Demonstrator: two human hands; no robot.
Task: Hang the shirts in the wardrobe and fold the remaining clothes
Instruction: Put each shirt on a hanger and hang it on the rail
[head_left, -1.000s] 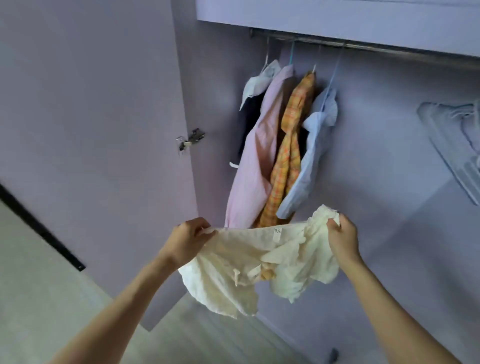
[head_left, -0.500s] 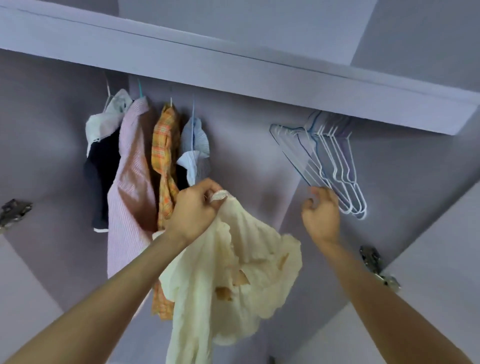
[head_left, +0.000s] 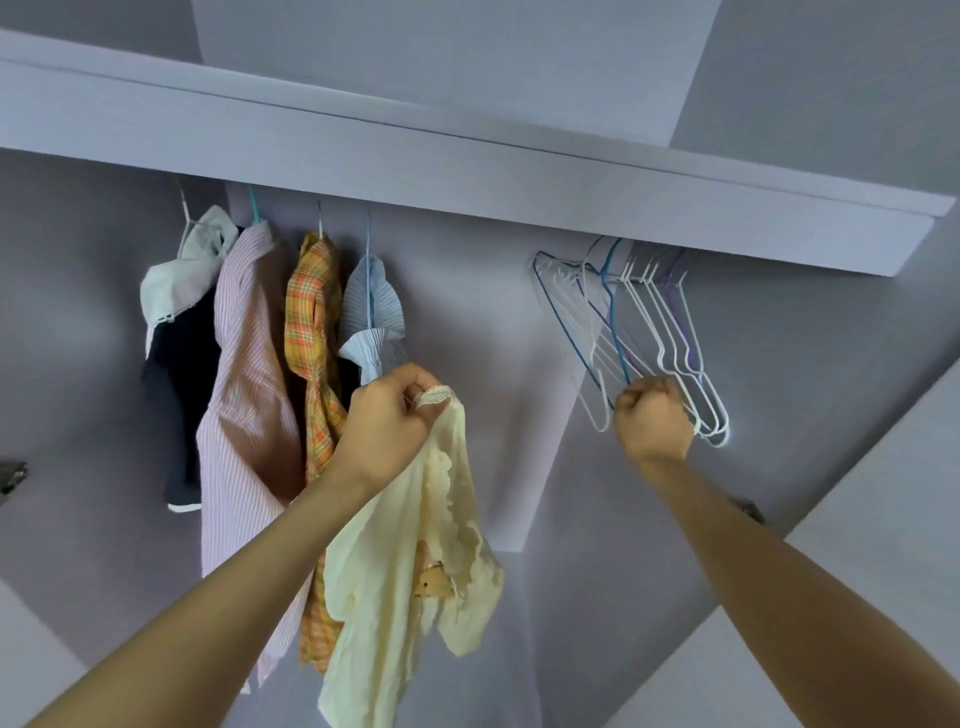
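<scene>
A cream shirt (head_left: 410, 561) was gripped at its collar by the left hand (head_left: 387, 431). The bunched empty hangers (head_left: 649, 332) at the right were clasped by the right hand (head_left: 653, 415).

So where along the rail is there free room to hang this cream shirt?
Free: the bare stretch between the light blue shirt and the empty hangers. Crowded: the left end, four garments packed together, and the hanger bunch, where the right hand grips. The left hand holds the cream shirt.
</scene>
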